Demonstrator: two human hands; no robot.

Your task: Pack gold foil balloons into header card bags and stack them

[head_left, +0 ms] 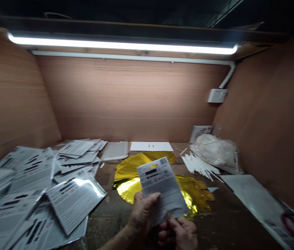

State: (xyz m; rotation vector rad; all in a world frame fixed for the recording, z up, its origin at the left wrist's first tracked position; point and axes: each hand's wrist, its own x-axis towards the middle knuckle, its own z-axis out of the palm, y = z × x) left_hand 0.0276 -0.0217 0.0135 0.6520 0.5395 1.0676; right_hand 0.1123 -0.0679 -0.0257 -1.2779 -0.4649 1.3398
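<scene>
A white printed packaging card (162,187) is held up, tilted, in front of me; a hang slot and a barcode show near its top edge. My left hand (143,211) grips its lower left side, thumb lying across the front. At the bottom edge, my right hand (179,232) pinches the card between thumb and curled fingers. Behind it a shiny gold foil sheet (129,173), shaped like a flat foil balloon, lies spread on the dark table (107,222). The card hides the middle of the foil.
Many printed packets in clear sleeves (74,201) are heaped on the left. White strips (199,165) and a clear plastic bundle (214,151) lie at the back right. Red-handled scissors (292,225) rest at the right edge. Plywood walls (136,100) enclose three sides.
</scene>
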